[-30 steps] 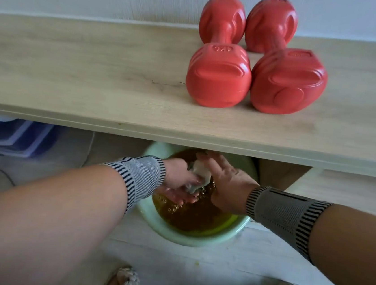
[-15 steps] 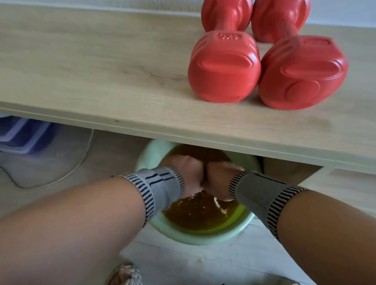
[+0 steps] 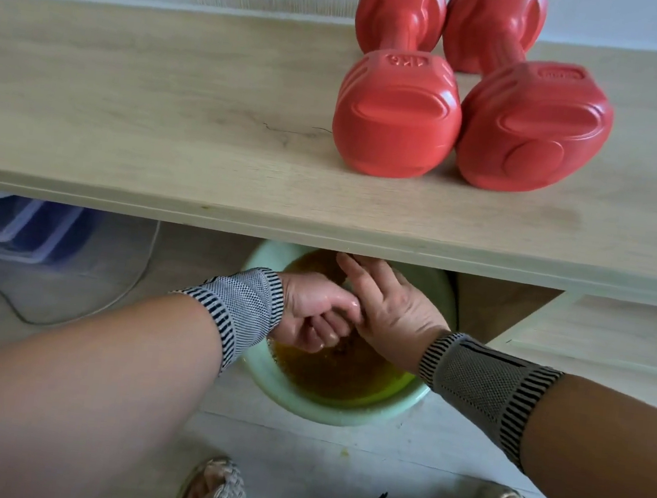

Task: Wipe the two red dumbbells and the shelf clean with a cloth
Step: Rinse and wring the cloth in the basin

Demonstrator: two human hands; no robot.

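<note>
Nearest the viewer, two sandalled feet point(image 3: 215, 490) stand on the pale floor, with both forearms reaching forward in striped grey wrist supports point(image 3: 244, 307). Just beyond them, the left hand point(image 3: 313, 314) is curled into a fist over a green basin point(image 3: 341, 412) of brownish water; what it grips, if anything, cannot be seen, and no cloth shows. Touching it on its right, the right hand point(image 3: 389, 309) has its fingers extended and relaxed. Above and beyond both hands runs the wooden shelf point(image 3: 150, 114), where the two red dumbbells point(image 3: 395, 129) lie side by side, touching.
</note>
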